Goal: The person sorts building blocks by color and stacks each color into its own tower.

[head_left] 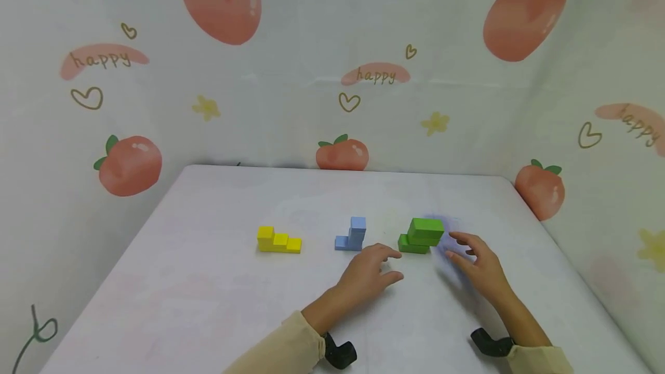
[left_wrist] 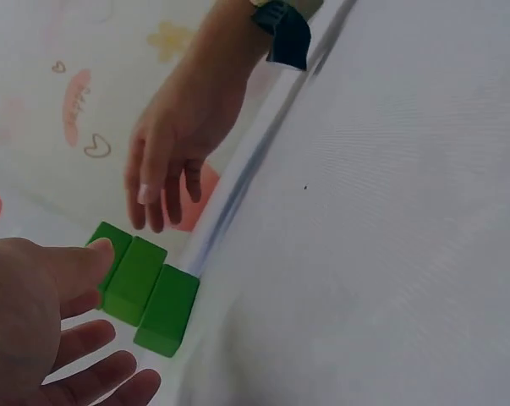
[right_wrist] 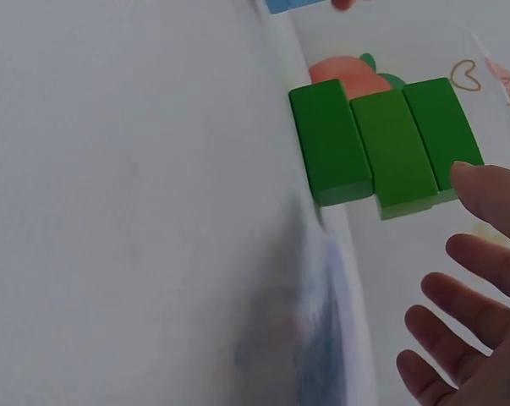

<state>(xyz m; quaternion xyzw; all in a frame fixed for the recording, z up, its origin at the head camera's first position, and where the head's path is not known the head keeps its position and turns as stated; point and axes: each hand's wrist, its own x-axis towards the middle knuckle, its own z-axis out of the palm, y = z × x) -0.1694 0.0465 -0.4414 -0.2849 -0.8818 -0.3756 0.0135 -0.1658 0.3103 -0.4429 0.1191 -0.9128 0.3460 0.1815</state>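
Three green rectangular blocks (head_left: 427,228) are stacked on the white table, the upper ones offset from the bottom one. My left hand (head_left: 368,275) is just left of this stack and in front of the blue blocks (head_left: 356,234), thumb and fingers spread, holding nothing. To the right of the stack is my right hand (head_left: 483,270), its fingers apart and no object in its grasp. In the right wrist view, the thumb tip overlaps the outermost green block (right_wrist: 445,127); touching or apart, I cannot tell. The left wrist view shows the green blocks (left_wrist: 136,279) beyond my left fingers.
Yellow blocks (head_left: 277,241) form descending steps on the left of the table (head_left: 208,305). The blue blocks make an upright L-like shape between yellow and green. Behind the table hangs a white cloth (head_left: 291,85) printed with fruit. Black straps (head_left: 340,352) are on both wrists.
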